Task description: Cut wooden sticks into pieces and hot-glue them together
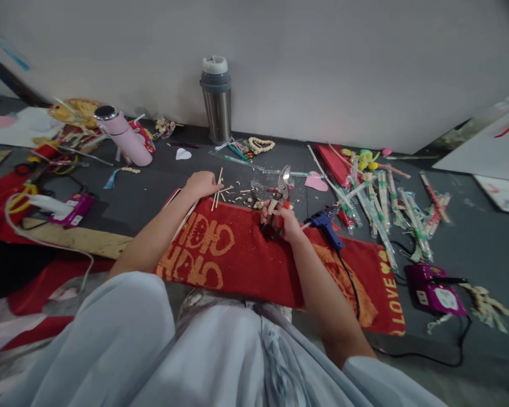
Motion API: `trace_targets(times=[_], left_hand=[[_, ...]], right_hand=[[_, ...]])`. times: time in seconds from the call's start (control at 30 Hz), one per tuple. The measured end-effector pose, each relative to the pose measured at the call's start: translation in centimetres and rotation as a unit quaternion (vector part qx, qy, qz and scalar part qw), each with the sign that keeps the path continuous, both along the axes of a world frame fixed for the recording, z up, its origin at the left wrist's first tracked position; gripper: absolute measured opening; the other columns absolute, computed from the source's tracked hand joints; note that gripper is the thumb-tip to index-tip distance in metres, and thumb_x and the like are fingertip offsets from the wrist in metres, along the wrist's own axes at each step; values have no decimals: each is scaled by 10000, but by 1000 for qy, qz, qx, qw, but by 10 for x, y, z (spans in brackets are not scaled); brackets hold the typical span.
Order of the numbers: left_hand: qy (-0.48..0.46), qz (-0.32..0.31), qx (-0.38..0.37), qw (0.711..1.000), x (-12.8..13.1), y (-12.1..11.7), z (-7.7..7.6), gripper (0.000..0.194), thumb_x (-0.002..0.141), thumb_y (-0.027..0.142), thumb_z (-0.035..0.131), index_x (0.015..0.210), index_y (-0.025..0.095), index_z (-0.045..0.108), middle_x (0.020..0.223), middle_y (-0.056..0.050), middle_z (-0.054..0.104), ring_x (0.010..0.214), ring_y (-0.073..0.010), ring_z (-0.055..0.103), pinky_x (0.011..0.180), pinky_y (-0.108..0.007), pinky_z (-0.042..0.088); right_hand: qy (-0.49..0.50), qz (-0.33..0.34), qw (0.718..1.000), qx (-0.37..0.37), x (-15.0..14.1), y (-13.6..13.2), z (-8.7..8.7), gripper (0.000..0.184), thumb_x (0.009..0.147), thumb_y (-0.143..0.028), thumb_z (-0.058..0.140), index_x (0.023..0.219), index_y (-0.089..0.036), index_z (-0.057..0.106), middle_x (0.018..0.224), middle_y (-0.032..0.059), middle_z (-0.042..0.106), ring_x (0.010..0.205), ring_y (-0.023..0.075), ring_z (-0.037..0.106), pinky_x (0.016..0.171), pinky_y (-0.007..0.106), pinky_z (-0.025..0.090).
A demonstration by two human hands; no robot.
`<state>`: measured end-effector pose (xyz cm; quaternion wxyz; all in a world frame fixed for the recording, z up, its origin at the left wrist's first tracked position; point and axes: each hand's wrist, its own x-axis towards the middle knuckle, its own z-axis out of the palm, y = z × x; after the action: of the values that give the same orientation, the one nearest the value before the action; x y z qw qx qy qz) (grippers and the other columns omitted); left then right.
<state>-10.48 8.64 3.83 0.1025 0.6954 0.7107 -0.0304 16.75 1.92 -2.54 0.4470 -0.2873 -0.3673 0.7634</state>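
Note:
My right hand (287,221) is wrapped round the handles of pruning shears (284,183), whose metal blades point away from me over the table. At the far edge of the red towel (254,249), my left hand (201,185) has its fingertips closed on a thin wooden stick (217,195). A second stick lies close beside it. Short cut bits of stick (240,194) and crumbs are scattered on the dark table between my two hands. A blue glue gun (327,227) rests on the towel to the right of my right forearm.
A steel thermos (218,104) stands against the wall; a pink bottle (125,135) leans at left. Wrapped chopsticks (384,198) lie in a pile at right. Purple power strips (436,291) with cords sit on both sides. A pink paper heart (316,181) lies beyond the shears.

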Motion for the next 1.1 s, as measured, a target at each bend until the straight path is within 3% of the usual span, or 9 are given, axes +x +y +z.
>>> trace_targets(times=[0.4, 0.63, 0.73, 0.9, 1.1], left_hand=[[53, 12, -18, 998, 6, -4, -2, 379, 804, 413, 560, 986, 150, 763, 1053, -168, 730, 1018, -327, 674, 870, -381, 502], [40, 54, 44, 997, 6, -8, 1, 435, 856, 399, 484, 1105, 116, 701, 1116, -196, 702, 1060, -356, 653, 887, -429, 504], [33, 46, 58, 997, 10, -15, 3, 393, 863, 429, 486, 1024, 154, 716, 1066, -157, 715, 1031, -321, 655, 885, -402, 496], [9, -18, -1, 1000, 15, -25, -5, 389, 796, 554, 582, 786, 188, 714, 896, -119, 723, 922, -297, 665, 815, -366, 488], [17, 1, 12, 1000, 16, -36, -8, 233, 831, 388, 564, 858, 196, 693, 981, -115, 725, 976, -286, 651, 820, -345, 474]], right_hand=[[1, 7, 999, 32, 0, 1, -1, 313, 628, -290, 576, 925, -194, 559, 662, -34, 574, 581, 134, 569, 610, 293, 457], [-5, 5, 1000, 27, 0, 2, -1, 302, 628, -298, 579, 911, -197, 545, 668, -38, 571, 581, 125, 558, 618, 292, 449], [-2, 10, 999, 30, 0, 1, 1, 303, 626, -305, 581, 907, -198, 545, 657, -39, 571, 578, 127, 554, 615, 294, 447], [-15, 17, 999, 32, 1, 1, 4, 318, 620, -321, 573, 914, -207, 536, 659, -46, 557, 583, 122, 556, 624, 291, 447], [-33, 8, 999, 26, 4, -2, 12, 344, 593, -340, 564, 918, -234, 520, 693, -39, 538, 625, 144, 551, 658, 324, 479]])
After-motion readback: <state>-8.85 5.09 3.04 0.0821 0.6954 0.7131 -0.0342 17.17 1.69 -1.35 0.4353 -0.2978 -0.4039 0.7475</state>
